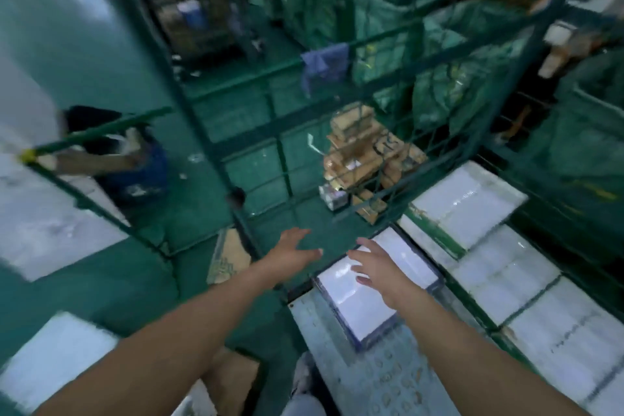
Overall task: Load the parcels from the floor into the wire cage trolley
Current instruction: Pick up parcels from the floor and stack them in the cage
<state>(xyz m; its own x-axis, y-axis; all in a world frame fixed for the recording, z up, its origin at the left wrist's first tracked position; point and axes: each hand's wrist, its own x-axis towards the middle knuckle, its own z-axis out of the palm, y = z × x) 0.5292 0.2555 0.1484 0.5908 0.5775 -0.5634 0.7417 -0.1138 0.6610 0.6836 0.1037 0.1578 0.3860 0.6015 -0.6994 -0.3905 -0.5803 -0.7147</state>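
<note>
Head view: white wrapped parcel (374,284) lying flat on the wire cage trolley (337,348) floor, near the front left corner.

Both hands empty, fingers spread. Left hand (290,252) hovers over the green floor (101,280) just left of the parcel; right hand (378,270) is over its top face, contact uncertain through blur. More white parcels (466,203) lie in a row beyond the right-hand mesh. Parcel looks flat, stiff-edged, film-wrapped, probably slippery and moderately heavy; best gripped on opposite long edges, palms under the corners.
</note>
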